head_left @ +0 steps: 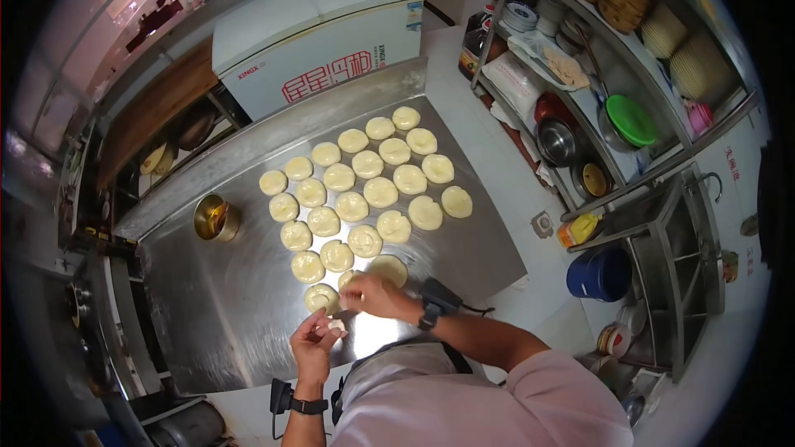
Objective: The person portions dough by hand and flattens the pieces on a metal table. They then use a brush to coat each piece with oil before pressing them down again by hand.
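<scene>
Round, flattened dough pieces (381,192), pale yellow and glossy, lie in rows on the steel table (240,281). At the near end of the rows, my left hand (311,349) is closed with a small pale piece of dough (336,327) at its fingertips. My right hand (377,295) is just above and to the right, its fingers bent together and slightly blurred. It partly covers one dough round (346,278) and lies against a wider, flatter one (388,269). Whatever is between its fingertips is hidden.
A metal pot (217,218) with yellowish liquid stands on the table's left. Behind the raised table edge is a white chest freezer (323,41). Shelves (580,99) with dishes and bowls, a blue bucket (598,273) and a sink unit (675,257) stand to the right.
</scene>
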Action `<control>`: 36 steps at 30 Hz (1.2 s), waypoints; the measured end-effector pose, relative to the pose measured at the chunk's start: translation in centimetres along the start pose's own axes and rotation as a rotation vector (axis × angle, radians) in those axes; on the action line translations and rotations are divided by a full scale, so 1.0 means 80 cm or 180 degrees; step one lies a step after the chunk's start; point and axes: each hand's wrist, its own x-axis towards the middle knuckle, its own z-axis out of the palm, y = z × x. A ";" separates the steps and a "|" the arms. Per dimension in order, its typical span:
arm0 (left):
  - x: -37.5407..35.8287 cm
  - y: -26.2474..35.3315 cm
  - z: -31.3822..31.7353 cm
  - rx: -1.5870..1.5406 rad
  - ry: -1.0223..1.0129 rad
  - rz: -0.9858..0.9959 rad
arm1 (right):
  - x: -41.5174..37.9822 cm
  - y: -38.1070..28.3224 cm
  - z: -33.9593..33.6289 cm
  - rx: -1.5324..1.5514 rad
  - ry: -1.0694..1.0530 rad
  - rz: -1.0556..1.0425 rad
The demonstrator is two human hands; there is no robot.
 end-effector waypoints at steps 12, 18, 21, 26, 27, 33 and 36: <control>0.024 -0.021 0.056 0.1101 -0.1021 0.0501 | -0.077 -0.022 -0.041 0.1583 -0.0046 0.0669; 0.022 -0.021 0.059 0.0977 -0.0879 0.0422 | -0.092 0.041 -0.071 0.1294 0.0731 0.0799; 0.023 -0.048 0.018 0.1226 -0.0415 0.0350 | -0.099 0.075 -0.135 0.1003 0.1417 0.1193; -0.005 -0.068 -0.043 0.0844 0.0307 0.0062 | -0.090 0.125 -0.248 -0.0703 0.2190 0.0783; -0.013 -0.071 -0.053 0.0801 0.0538 0.0055 | -0.084 0.125 -0.266 -0.1191 0.2268 0.0713; -0.050 -0.083 -0.098 0.0807 0.1149 0.0044 | -0.061 0.166 -0.286 -0.1724 0.2027 0.0028; -0.069 -0.091 -0.107 0.0903 0.1503 0.0039 | -0.071 0.189 -0.270 -0.2136 0.1565 -0.0146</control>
